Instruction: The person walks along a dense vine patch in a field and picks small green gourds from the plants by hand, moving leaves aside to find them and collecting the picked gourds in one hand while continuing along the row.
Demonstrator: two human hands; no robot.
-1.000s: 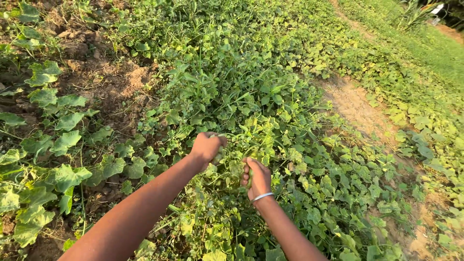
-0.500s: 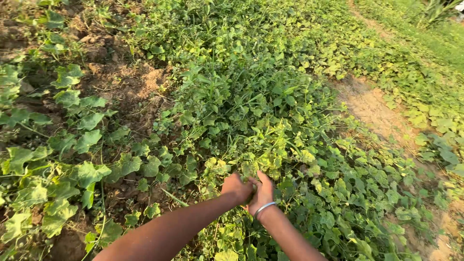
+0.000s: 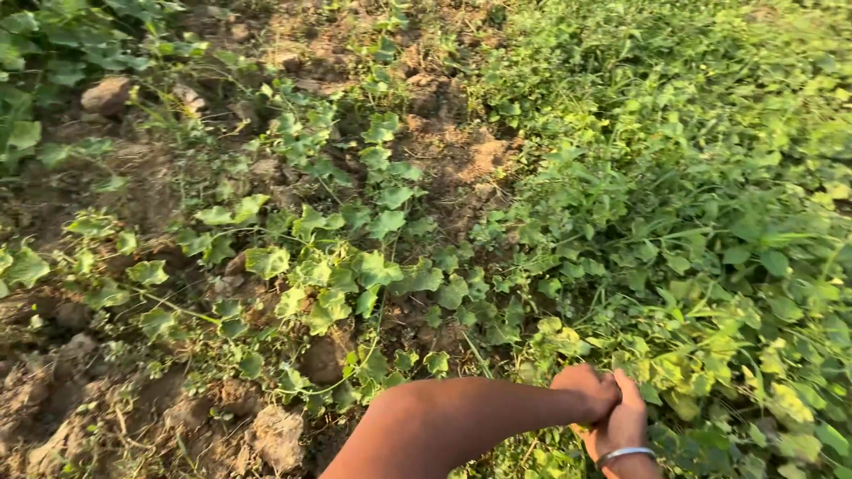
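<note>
Both hands point(image 3: 608, 410) grip (together) leafy vines point(image 3: 657, 355).

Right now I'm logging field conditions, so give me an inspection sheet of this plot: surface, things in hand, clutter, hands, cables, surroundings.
Surface: dry brown clodded soil, bare in patches.
Things in hand: dense mat of green broad-leaved vines; both hands are pressed together in its yellow-green leaves.
Clutter: pale brown stone at upper left.
Hands: left hand closed in a fist against the right hand; whether either grips a stem cannot be told. Thin silver bangle on the right wrist.
Cables: nothing seen.
Surroundings: more low leafy plants spread over the soil; no other people seen.
</note>
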